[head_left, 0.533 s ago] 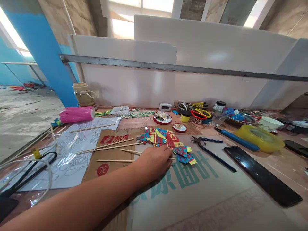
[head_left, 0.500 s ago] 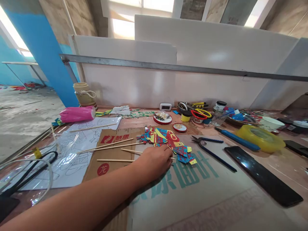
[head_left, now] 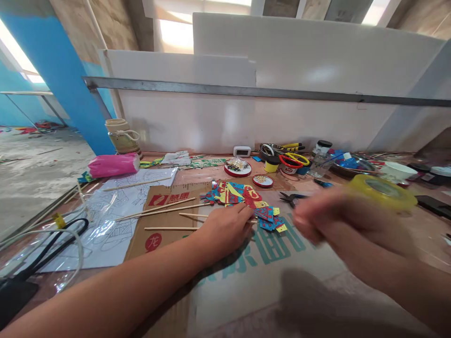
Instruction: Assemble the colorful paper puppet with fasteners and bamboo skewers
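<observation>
On the left, a sheet of line drawings [head_left: 121, 202] lies uncoloured, partly under clear plastic. Several thin sticks [head_left: 165, 229] rest loose on the cardboard [head_left: 165, 241], apparently unattached, which suggests work remains. The left hand [head_left: 229, 225] has its fingers bunched downward at the near edge of the painted figure [head_left: 252, 195]; a stick tip pokes out beyond them, but whether they pinch it is hidden. The figure lies flat, mid-table; its parts are already coloured and cut out, and seem joined, though the hand covers some. Beside the pliers [head_left: 289, 198], the right hand [head_left: 327, 218] is too blurred to tell whether its fingers hold anything. Overall, the work looks partway through.
</observation>
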`<state>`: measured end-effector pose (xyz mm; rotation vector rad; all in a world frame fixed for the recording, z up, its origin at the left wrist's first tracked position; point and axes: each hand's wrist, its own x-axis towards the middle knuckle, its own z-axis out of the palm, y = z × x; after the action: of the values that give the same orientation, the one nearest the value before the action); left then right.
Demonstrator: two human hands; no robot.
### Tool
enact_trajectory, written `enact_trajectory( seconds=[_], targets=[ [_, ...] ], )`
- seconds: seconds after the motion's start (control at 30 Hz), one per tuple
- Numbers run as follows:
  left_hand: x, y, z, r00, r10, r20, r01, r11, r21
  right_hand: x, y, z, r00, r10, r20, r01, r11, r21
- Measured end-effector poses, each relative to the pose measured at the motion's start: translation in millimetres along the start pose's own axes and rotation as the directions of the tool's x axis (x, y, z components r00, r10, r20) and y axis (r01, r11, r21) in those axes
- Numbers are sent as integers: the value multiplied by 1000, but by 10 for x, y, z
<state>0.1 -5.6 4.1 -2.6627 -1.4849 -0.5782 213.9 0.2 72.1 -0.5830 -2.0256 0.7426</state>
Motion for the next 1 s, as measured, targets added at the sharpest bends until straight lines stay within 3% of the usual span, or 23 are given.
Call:
enact_trajectory(
  seconds=[0.07, 0.17, 0.3, 0.5, 1.0],
  targets=[
    [-22, 10, -46, 994, 5, -107, -9, 999, -42, 107, 55, 117, 1000, 19, -18, -17, 988, 153],
    [-38, -22, -105, 967, 26, -253, -48, 995, -82, 193, 279, 294, 986, 163, -30, -146, 942, 303],
    [-34, -93, -115, 930, 77, -358, -113, 990, -82, 72, 557, 440, 975, 213, 69, -223, 906, 360],
    [-57, -89, -75, 930, 140, -339, -156, 987, -21, -79, 602, 488, 948, 210, 239, -293, 870, 397],
    [-47, -70, -65, 933, 159, -323, -160, 987, 24, -61, 565, 499, 928, 266, 261, -360, 819, 446]
  ],
)
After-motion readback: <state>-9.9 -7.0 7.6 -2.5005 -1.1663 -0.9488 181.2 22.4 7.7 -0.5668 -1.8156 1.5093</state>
